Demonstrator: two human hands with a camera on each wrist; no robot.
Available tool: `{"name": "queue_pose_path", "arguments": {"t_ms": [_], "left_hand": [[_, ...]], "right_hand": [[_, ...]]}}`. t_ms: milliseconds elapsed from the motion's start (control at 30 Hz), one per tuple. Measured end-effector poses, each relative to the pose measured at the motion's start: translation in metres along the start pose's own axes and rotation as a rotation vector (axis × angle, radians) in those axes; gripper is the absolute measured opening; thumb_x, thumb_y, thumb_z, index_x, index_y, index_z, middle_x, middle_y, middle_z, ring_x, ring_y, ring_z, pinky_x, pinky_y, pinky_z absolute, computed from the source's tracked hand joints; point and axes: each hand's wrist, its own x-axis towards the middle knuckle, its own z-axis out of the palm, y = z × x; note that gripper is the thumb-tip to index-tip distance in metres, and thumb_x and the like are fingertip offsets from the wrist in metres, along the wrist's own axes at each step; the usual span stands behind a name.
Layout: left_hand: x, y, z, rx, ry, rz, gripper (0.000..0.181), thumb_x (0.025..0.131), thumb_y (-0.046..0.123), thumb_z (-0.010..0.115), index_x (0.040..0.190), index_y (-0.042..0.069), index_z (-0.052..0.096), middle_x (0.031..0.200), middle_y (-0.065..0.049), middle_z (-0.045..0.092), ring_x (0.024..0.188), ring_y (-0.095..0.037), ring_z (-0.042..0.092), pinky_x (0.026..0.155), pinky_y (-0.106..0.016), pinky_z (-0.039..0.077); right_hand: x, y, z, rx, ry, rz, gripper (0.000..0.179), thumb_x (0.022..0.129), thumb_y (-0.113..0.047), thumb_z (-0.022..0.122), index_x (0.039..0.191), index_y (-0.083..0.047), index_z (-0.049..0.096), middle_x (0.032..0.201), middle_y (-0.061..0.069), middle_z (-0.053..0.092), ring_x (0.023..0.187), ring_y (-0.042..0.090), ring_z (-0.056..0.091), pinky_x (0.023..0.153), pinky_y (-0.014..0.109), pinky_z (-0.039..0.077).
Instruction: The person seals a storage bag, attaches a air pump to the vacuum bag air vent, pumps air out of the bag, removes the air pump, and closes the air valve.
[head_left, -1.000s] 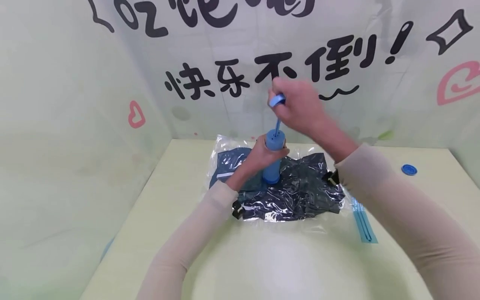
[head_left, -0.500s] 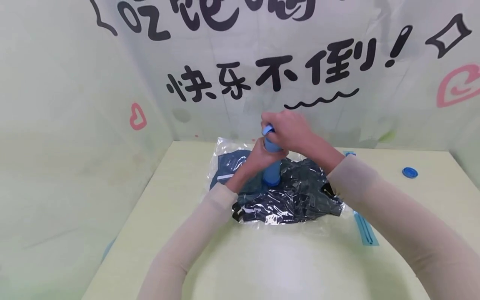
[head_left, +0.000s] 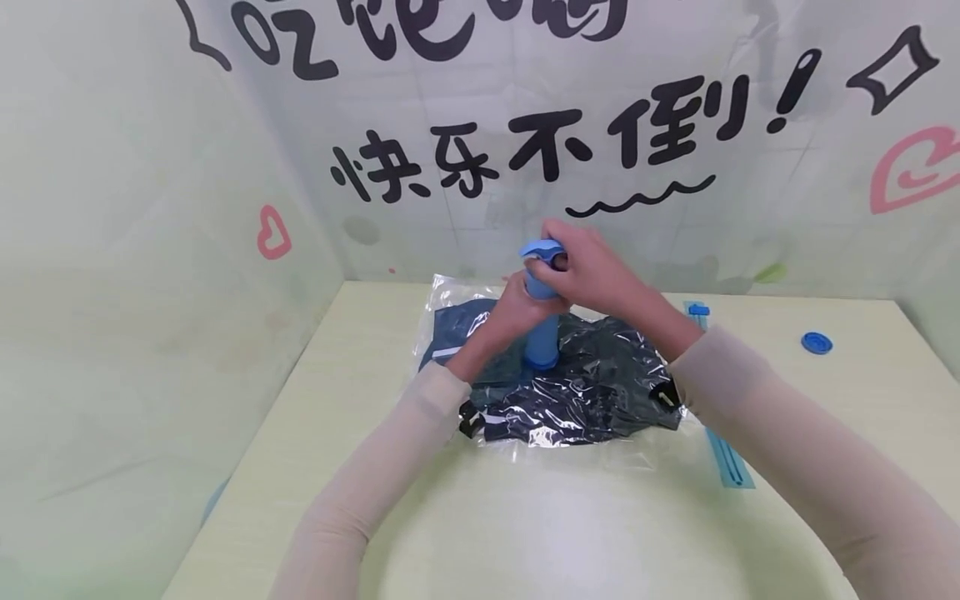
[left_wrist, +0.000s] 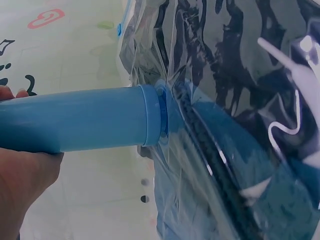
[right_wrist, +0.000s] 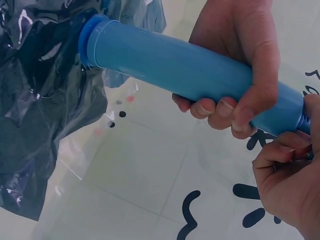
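Note:
A blue hand pump (head_left: 542, 343) stands upright on a clear plastic vacuum bag (head_left: 592, 392) that holds dark, folded cloth. My left hand (head_left: 517, 304) wraps its fingers and thumb round the upper barrel; the right wrist view shows that grip (right_wrist: 260, 80) too. Above it, my right hand (head_left: 596, 268) grips the pump's handle (head_left: 542, 249), which sits close to the barrel's top. The pump's wide foot (left_wrist: 152, 115) presses against the bag's surface, and what lies beneath it is hidden. The bag clings in wrinkles round its contents.
A round blue cap (head_left: 817, 342) lies on the table (head_left: 570, 525) at the right. Beside the bag, partly under my right forearm, is a blue strip with a slider (head_left: 698, 310). Black pieces (head_left: 471, 418) show at the bag's edges. A printed cloth wall (head_left: 465, 242) rises behind.
My right hand has pushed the handle down from high above until it meets the barrel's top, then shifted slightly. The rod has gone from sight. My left hand keeps its place.

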Motion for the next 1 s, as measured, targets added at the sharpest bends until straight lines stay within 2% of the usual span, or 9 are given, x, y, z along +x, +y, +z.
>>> {"name": "queue_pose_path", "arguments": {"t_ms": [167,333,400,567,667,733,833,933,1000], "left_hand": [[0.003,0.000,-0.004,0.084,-0.027,0.014,0.036,0.093,0.001,0.071,0.127,-0.004,0.060,0.115,-0.011,0.067,0.099,-0.019,0.063,0.086,-0.032,0.051],[-0.003,-0.010,-0.009,0.196,-0.202,0.080,0.052,0.092,-0.003,0.071,0.140,-0.007,0.051,0.133,-0.019,0.060,0.121,-0.025,0.058,0.101,-0.032,0.044],[-0.009,-0.012,-0.013,0.264,-0.259,0.027,0.066,0.092,0.001,0.073,0.148,-0.004,0.041,0.140,-0.019,0.054,0.127,-0.027,0.054,0.104,-0.033,0.042],[-0.021,-0.009,-0.025,0.487,-0.366,-0.205,0.084,0.092,0.014,0.076,0.157,0.002,0.024,0.145,-0.020,0.047,0.129,-0.031,0.050,0.104,-0.039,0.042],[-0.026,-0.009,-0.029,0.686,-0.479,-0.272,0.089,0.091,0.022,0.078,0.157,0.000,0.022,0.149,-0.022,0.044,0.136,-0.034,0.045,0.111,-0.042,0.035],[-0.032,-0.011,-0.029,0.876,-0.540,-0.318,0.095,0.091,0.035,0.078,0.159,0.001,0.021,0.156,-0.020,0.036,0.143,-0.035,0.034,0.116,-0.047,0.027],[-0.040,-0.015,-0.027,1.092,-0.581,-0.400,0.104,0.089,0.054,0.075,0.162,0.007,0.018,0.166,-0.012,0.020,0.150,-0.037,0.016,0.117,-0.056,0.017],[-0.045,-0.018,-0.027,1.177,-0.590,-0.487,0.109,0.088,0.064,0.069,0.164,0.014,0.010,0.169,-0.006,0.003,0.152,-0.037,0.000,0.116,-0.063,0.012],[-0.046,-0.020,-0.028,1.190,-0.601,-0.496,0.108,0.089,0.067,0.066,0.165,0.016,0.008,0.169,-0.005,0.000,0.152,-0.036,-0.002,0.116,-0.064,0.010]], "right_hand": [[-0.009,0.004,0.005,0.027,0.055,0.135,0.038,0.092,-0.029,0.078,0.102,-0.003,0.052,0.075,0.009,0.047,0.060,0.024,0.042,0.056,0.035,0.035],[-0.021,0.005,0.021,-0.120,0.080,0.237,0.063,0.084,-0.050,0.081,0.114,0.000,0.059,0.088,0.012,0.064,0.071,0.025,0.060,0.062,0.039,0.048],[-0.025,0.003,0.027,-0.143,0.093,0.278,0.070,0.085,-0.055,0.078,0.119,0.003,0.059,0.095,0.014,0.067,0.076,0.027,0.064,0.066,0.041,0.051],[-0.030,0.001,0.034,-0.124,0.164,0.343,0.078,0.088,-0.054,0.075,0.134,0.005,0.052,0.100,0.018,0.068,0.078,0.031,0.066,0.063,0.044,0.052],[-0.032,0.004,0.037,-0.144,0.189,0.373,0.081,0.088,-0.056,0.074,0.138,0.004,0.050,0.098,0.018,0.067,0.075,0.030,0.065,0.060,0.043,0.051],[-0.033,0.006,0.043,-0.162,0.192,0.389,0.079,0.088,-0.058,0.073,0.135,0.001,0.051,0.096,0.016,0.066,0.074,0.031,0.065,0.058,0.044,0.051],[-0.034,0.010,0.053,-0.171,0.198,0.403,0.073,0.087,-0.059,0.073,0.129,-0.002,0.053,0.096,0.016,0.067,0.075,0.033,0.066,0.059,0.046,0.053],[-0.034,0.012,0.057,-0.162,0.196,0.405,0.071,0.087,-0.056,0.073,0.128,-0.002,0.054,0.096,0.017,0.068,0.077,0.035,0.067,0.061,0.048,0.053],[-0.033,0.012,0.055,-0.152,0.182,0.388,0.070,0.088,-0.054,0.073,0.128,0.000,0.054,0.097,0.018,0.068,0.077,0.035,0.067,0.062,0.049,0.053]]}}
